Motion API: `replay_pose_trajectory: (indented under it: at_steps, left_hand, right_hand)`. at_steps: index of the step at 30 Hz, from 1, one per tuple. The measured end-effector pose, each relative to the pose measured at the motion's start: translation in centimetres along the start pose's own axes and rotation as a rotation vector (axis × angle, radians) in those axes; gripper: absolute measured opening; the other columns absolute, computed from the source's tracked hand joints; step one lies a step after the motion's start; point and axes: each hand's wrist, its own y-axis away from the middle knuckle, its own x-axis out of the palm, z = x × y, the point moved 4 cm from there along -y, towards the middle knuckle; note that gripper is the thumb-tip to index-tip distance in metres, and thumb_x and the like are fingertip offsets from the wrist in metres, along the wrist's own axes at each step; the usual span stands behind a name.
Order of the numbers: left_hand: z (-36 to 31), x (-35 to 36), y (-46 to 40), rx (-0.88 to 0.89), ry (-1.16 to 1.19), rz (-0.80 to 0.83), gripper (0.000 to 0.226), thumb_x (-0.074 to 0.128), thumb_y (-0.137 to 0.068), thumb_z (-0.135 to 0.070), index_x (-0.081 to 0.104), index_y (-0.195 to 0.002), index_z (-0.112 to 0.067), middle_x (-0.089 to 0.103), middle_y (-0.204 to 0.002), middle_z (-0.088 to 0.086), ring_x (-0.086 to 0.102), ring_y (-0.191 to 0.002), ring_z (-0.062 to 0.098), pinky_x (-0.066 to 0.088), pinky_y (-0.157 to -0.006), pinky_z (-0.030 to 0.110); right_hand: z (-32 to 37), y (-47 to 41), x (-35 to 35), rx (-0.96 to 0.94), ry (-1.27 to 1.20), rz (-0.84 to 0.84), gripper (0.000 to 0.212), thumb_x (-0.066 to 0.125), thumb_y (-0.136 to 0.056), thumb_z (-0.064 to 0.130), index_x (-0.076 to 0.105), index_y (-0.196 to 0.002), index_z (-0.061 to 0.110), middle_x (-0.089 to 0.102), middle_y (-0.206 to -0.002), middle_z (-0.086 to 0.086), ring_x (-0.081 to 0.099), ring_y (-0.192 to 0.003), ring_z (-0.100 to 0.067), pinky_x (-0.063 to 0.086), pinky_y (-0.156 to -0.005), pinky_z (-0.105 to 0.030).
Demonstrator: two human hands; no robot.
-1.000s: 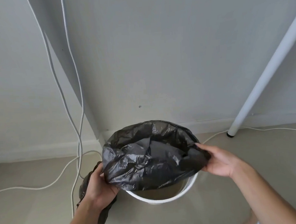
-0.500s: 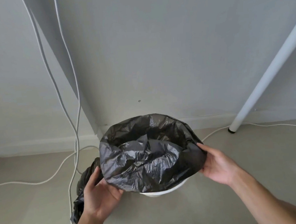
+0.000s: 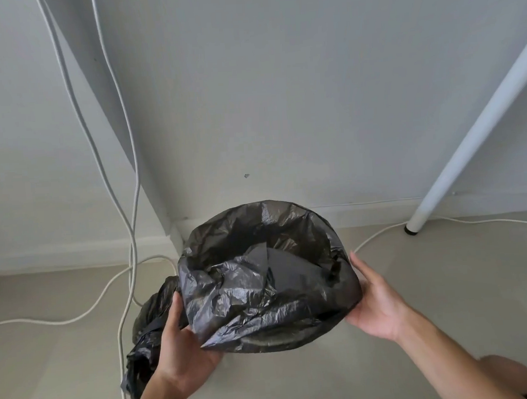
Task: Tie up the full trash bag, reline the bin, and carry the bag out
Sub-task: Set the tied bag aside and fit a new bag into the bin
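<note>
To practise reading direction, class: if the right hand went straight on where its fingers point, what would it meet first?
Probably the liner: the right hand lies against its side, fingers pointing away and slightly left, into it; depth is unclear.

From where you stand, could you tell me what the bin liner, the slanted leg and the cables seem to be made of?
Bin liner: thin black plastic film, glossy, crinkled with sharp highlights. Slanted leg: probably painted metal tube, smooth white, dark foot cap; plastic possible. Cables: white, smooth, likely plastic-sheathed, hanging and curving limply.
</note>
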Motion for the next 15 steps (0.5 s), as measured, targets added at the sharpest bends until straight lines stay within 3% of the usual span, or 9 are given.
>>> replay_pose_trajectory:
  at_steps: [3,6,9,11,13,15]
  left_hand:
    - [0.1,0.4,-0.2,-0.008,-0.029,-0.054,0.072,0.062,-0.074,-0.068,0.065,-0.125,-0.016,0.062,-0.132,0.018,0.055,-0.122,0.045,0.043,-0.099,0.059]
    - [0.5,0.3,-0.6,-0.014,-0.059,-0.093,0.065,0.055,-0.080,-0.065,0.065,-0.125,-0.019,0.062,-0.131,0.019,0.055,-0.120,0.047,0.035,-0.101,0.070]
    - [0.9,0.4,-0.8,-0.059,-0.107,-0.069,0.063,0.055,-0.081,-0.061,0.062,-0.127,-0.019,0.061,-0.132,0.021,0.053,-0.122,0.047,0.032,-0.102,0.072]
    - [1.0,0.6,-0.9,-0.072,-0.134,-0.060,0.063,0.052,-0.081,-0.060,0.061,-0.129,-0.020,0.059,-0.135,0.018,0.054,-0.124,0.043,0.039,-0.099,0.066]
    - [1.0,0.0,-1.1,-0.029,-0.160,-0.122,0.063,0.045,-0.087,-0.063,0.058,-0.132,-0.021,0.059,-0.137,0.013,0.055,-0.125,0.038,0.046,-0.095,0.058]
    - [1.5,-1.5,-1.4,-0.045,-0.240,-0.270,0.066,0.036,-0.089,-0.068,0.057,-0.133,-0.023,0.065,-0.129,0.007,0.060,-0.119,0.034,0.054,-0.086,0.048]
  right_hand:
    - [-0.5,-0.4,0.0,0.027,0.021,-0.068,0.059,0.050,-0.094,0.056,0.065,-0.133,0.014,0.064,-0.136,-0.014,0.060,-0.126,-0.034,0.041,-0.112,-0.051]
    - [-0.9,-0.7,0.0,0.028,0.081,-0.124,0.056,0.052,-0.093,0.054,0.063,-0.133,0.016,0.066,-0.133,-0.012,0.061,-0.125,-0.031,0.041,-0.112,-0.051]
    - [-1.2,-0.8,0.1,0.038,0.112,-0.177,0.054,0.056,-0.091,0.055,0.067,-0.127,0.016,0.070,-0.127,-0.010,0.069,-0.113,-0.029,0.054,-0.098,-0.046]
    - [-1.4,-1.0,-0.2,0.038,0.138,-0.230,0.053,0.051,-0.094,0.056,0.069,-0.124,0.016,0.072,-0.123,-0.010,0.070,-0.111,-0.029,0.055,-0.092,-0.044]
    - [-1.8,-1.3,-0.6,0.040,0.169,-0.284,0.052,0.049,-0.096,0.057,0.071,-0.118,0.014,0.075,-0.116,-0.011,0.070,-0.109,-0.031,0.058,-0.087,-0.043]
    - [-2.3,-1.6,-1.2,0.061,0.205,-0.364,0.048,0.049,-0.098,0.052,0.070,-0.109,0.010,0.077,-0.099,-0.012,0.071,-0.091,-0.029,0.061,-0.070,-0.036]
